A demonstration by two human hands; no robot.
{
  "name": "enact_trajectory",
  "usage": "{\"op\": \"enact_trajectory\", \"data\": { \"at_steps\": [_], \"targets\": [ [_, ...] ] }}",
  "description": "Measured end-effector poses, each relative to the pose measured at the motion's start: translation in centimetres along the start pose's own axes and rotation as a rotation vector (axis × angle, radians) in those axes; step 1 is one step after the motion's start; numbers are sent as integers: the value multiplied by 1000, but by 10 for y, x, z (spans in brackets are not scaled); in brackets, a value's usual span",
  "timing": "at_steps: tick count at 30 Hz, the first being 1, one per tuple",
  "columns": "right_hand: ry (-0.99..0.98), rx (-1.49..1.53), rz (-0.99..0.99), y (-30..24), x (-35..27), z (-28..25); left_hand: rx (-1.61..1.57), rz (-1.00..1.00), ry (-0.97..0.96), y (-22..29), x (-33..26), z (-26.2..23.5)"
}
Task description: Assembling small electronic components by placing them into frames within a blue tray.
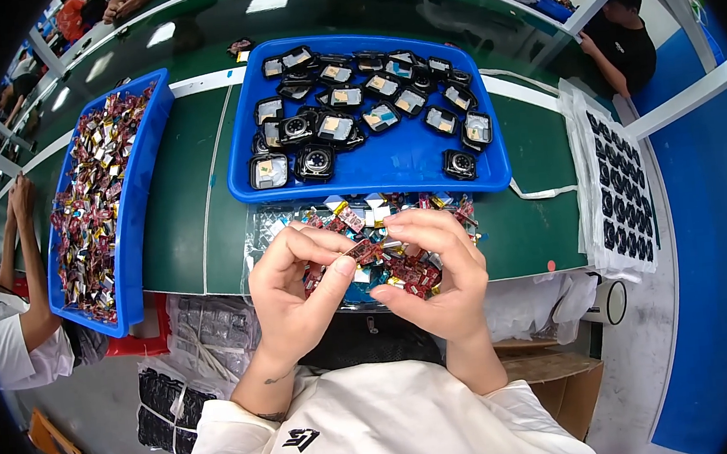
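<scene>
Far left: a blue bin [133, 286], its long side running near to far, heaped with small red boards and white and yellow bits. Stands well apart from the hands.

Next, left hand [296, 272]: thumb and fingertips clamped on one small red board [366, 251]. Board sits at the tips, off the hand's right side, held up on the near side of the table [533, 234]. Long axis looks to run roughly left to right, a little tilted, free end toward the right hand.

Under and around both hands: a loose pile [415, 273] of similar boards, near edge of the table. Beyond it, on the far side, a blue tray [410, 167] of black watch cases, most of them toward its far and left parts.

Right hand [446, 263]: thumb and fingers well apart, opening left toward the board. Fingertips just beside its free end; contact cannot be told. Left is the nearer hand, being on it.

Far right: a white sheet [586, 181] with rows of black parts.
</scene>
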State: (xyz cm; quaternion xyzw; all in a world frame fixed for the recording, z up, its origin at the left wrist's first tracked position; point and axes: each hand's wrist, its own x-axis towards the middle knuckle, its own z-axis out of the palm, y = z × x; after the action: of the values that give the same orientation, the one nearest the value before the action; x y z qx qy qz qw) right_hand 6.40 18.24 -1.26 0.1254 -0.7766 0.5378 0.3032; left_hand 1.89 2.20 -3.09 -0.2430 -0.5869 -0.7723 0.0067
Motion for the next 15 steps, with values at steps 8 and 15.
{"op": "enact_trajectory", "data": {
  "at_steps": [8,15],
  "targets": [
    [-47,-30,-5,15,-4,-5,-115,-146,-33,6,-1,4],
    [4,228,155,14,-10,-4,71,-212,-196,3,1,2]
  ]
}}
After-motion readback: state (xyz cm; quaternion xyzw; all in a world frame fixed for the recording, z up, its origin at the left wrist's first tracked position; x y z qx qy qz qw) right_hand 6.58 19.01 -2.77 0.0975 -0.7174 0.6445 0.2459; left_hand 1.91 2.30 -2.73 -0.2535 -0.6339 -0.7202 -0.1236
